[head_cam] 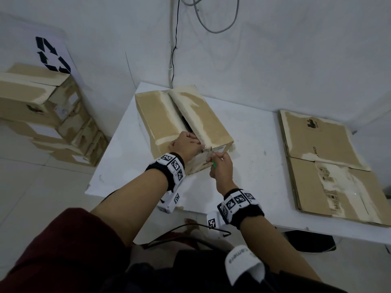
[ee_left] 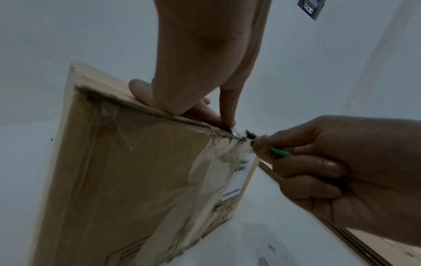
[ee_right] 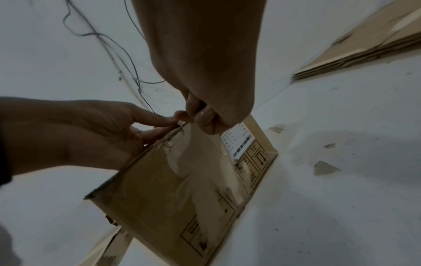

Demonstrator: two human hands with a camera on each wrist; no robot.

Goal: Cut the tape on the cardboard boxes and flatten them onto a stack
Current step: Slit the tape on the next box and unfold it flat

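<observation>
A taped cardboard box [head_cam: 165, 115] lies on the white table [head_cam: 256, 144], its top flaps slightly parted along the middle seam. My left hand [head_cam: 186, 143] rests flat on the box top at the near edge, with straight fingers [ee_left: 227, 108] pressing beside the seam. My right hand [head_cam: 221, 166] grips a green-handled cutter [head_cam: 214, 163], whose tip meets the tape at the box's near top edge [ee_left: 249, 135]. The wrist views show the box's front face [ee_right: 170, 189] covered in wrinkled clear tape, with a white label [ee_right: 239, 142].
A stack of flattened boxes [head_cam: 323, 161] lies on the table's right part. Several whole boxes [head_cam: 42, 111] are piled on the floor at left, below a recycling sign [head_cam: 53, 55]. Cables [head_cam: 175, 39] hang down the wall behind the table.
</observation>
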